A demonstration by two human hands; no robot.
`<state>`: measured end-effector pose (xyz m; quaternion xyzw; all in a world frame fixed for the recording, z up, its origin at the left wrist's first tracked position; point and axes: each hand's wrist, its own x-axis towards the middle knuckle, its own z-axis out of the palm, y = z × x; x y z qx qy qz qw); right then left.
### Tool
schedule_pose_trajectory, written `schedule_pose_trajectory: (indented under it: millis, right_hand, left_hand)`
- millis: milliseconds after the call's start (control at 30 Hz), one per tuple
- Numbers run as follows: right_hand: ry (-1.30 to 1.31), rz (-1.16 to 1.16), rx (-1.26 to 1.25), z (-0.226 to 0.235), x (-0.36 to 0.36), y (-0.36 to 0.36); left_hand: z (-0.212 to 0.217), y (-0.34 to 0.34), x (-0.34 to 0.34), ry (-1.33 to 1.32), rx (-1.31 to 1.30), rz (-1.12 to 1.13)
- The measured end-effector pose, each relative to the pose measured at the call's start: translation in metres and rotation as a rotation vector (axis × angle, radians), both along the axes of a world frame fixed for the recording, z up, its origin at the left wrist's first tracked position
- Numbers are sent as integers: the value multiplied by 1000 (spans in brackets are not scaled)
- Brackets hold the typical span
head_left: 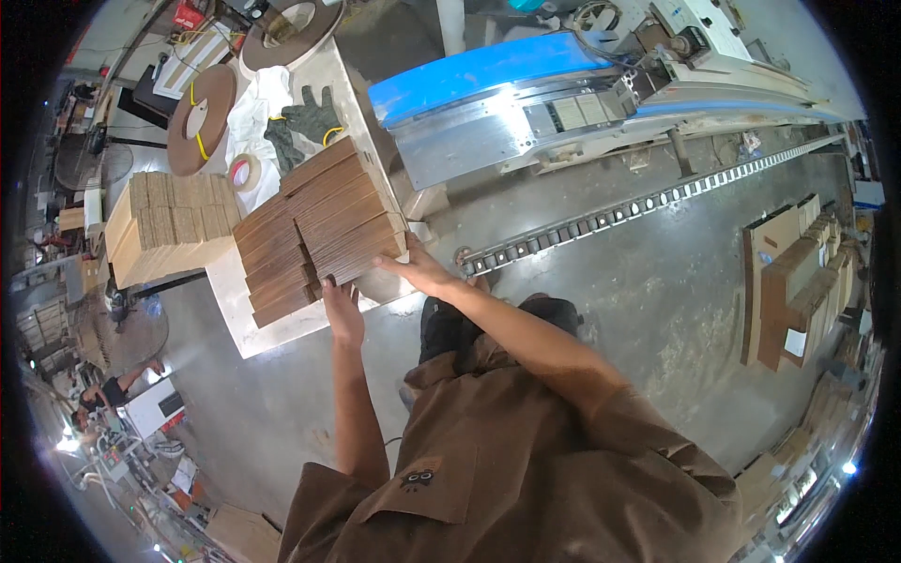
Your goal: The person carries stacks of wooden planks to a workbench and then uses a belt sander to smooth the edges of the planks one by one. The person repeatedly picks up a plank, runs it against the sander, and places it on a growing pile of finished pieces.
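Note:
Brown wood-grain boards [345,211] lie in stepped, overlapping stacks on a pale worktable [246,324] in front of me. At the near right corner of these boards my right hand [420,272] grips an end, thumb on the top face and the other fingers round the edge. My left hand [343,310] pinches the near edge of the boards close to the gap between two stacks; its fingertips are partly hidden. To the left stands a neat block of lighter boards [183,211]. Dark work gloves [313,116] lie beyond the brown boards on a white cloth [267,94].
Rolls of brown edge banding [218,108] and a tape roll [245,173] sit at the table's far left. A machine with a blue cover [488,73] stands ahead. A roller rail [619,214] crosses on the right, with stacked panels [798,281] farther right. Another person [108,389] is far left.

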<state>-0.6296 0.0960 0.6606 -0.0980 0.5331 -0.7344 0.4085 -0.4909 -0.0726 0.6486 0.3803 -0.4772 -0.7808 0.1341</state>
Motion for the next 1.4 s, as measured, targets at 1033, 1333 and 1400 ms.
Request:
schedule_pose_trajectory:
  millis: [1033, 1333, 1400]
  right_hand:
    - [82, 14, 426, 10, -290, 186]
    - [173, -124, 379, -4, -274, 215]
    - [202, -112, 303, -1, -249, 251]
  left_hand:
    - [29, 198, -304, -62, -131, -11]
    - [30, 204, -280, -118, -315, 218]
    - [61, 221, -240, -78, -641, 153]
